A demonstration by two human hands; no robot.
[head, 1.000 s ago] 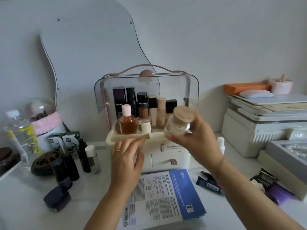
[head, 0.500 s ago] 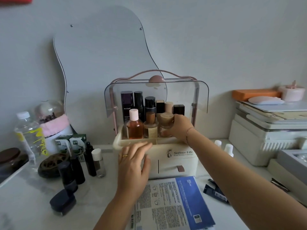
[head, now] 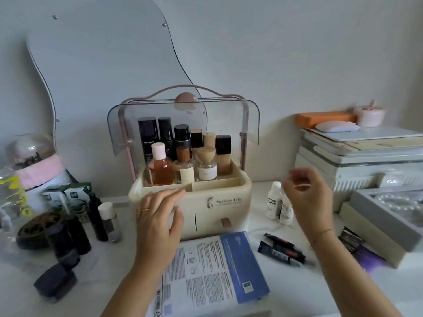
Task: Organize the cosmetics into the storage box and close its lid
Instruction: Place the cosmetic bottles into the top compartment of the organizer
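The cream storage box (head: 231, 202) stands mid-table with its clear lid (head: 229, 120) raised. Several bottles stand in its top tray, among them an amber bottle (head: 160, 168) and a clear bottle with a wooden cap (head: 206, 165). My left hand (head: 158, 216) rests flat against the box's front left, fingers straight. My right hand (head: 306, 193) hovers to the right of the box, fingers loosely curled, holding nothing. Two small white bottles (head: 278, 202) stand just behind it. Dark tubes (head: 281, 250) lie at the front right, and dark bottles (head: 100, 216) stand at the left.
A blue-and-white leaflet (head: 212, 271) lies in front of the box. A wavy mirror (head: 103, 72) leans on the wall behind. Stacked white cases (head: 357, 165) and a grey tray (head: 386, 216) fill the right side. A water bottle (head: 11, 193) and a dark compact (head: 55, 282) sit left.
My right hand set the wooden-capped bottle into the tray, let go and drew back to the right of the box. My left hand stayed on the box.
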